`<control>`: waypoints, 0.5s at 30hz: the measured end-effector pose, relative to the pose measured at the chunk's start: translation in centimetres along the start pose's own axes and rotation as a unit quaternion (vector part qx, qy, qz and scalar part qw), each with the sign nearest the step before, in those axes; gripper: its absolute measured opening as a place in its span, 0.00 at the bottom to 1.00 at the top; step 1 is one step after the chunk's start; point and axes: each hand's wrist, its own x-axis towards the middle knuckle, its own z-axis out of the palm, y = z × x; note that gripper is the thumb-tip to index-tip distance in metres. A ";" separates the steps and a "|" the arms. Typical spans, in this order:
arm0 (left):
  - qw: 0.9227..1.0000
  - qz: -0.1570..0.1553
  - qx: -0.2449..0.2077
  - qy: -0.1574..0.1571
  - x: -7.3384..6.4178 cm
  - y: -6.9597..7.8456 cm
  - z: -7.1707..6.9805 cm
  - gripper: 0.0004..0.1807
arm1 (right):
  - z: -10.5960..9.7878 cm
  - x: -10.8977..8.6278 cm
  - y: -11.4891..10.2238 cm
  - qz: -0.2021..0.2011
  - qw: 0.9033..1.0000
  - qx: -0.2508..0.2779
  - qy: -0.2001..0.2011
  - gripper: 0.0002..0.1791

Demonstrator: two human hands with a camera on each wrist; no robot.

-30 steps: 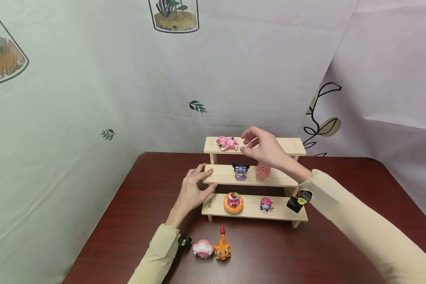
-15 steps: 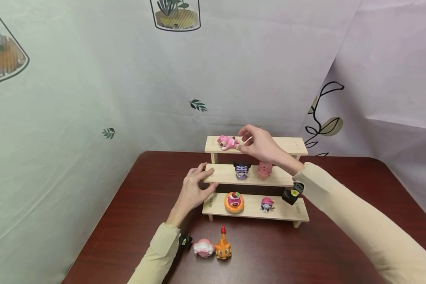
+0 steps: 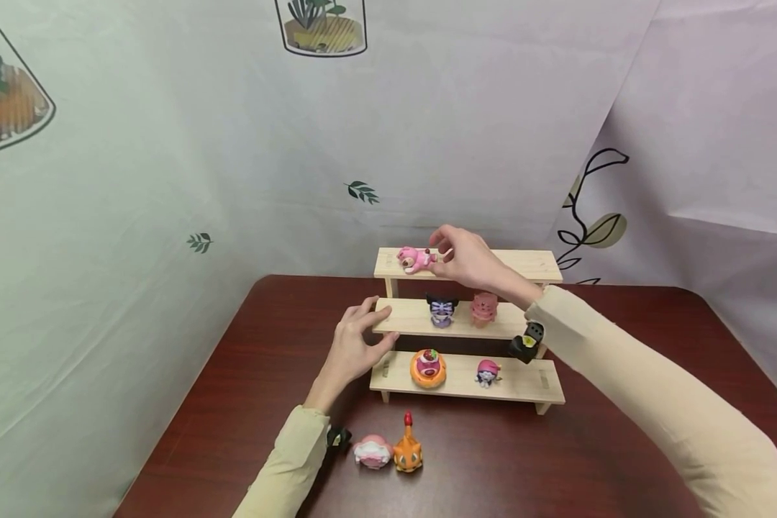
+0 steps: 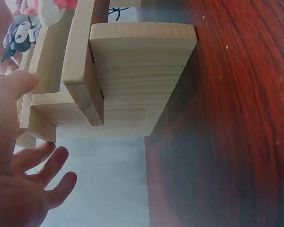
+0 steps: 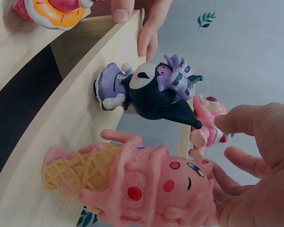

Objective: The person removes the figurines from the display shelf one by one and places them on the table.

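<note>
My left hand (image 3: 356,345) holds the left end of the middle tier of a wooden step shelf (image 3: 395,316), thumb on one face and fingers round the end. My right hand (image 3: 469,260) is over the top tier, its thumb and fingers spread apart beside the feet of a pink bear figurine (image 3: 416,260), which lies on its belly. In the right wrist view, the thumb's tip is close to the bear; contact cannot be told. Below that hand, on the middle tier, stand a black-and-purple hooded figurine (image 5: 151,92) and a pink ice-cream-cone figurine (image 5: 132,179).
The bottom tier bears an orange ring figurine (image 3: 428,369) with a pink top and a small pink-capped figurine (image 3: 488,373). On the dark red table (image 3: 492,460) in front sit a pink-and-white figurine (image 3: 373,452) and an orange figurine (image 3: 408,455) with a red-tipped tail. A printed cloth (image 3: 265,144) hangs behind.
My right hand has moved left along the top tier, closer to the bear. The left hand keeps its hold on the shelf, and the figurines stay in their places.
</note>
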 end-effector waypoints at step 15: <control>1.000 0.005 0.004 0.001 0.0 -0.1 0.0 0.23 | 0.6 0.9 0.1 -0.007 1.000 0.004 -0.014 0.24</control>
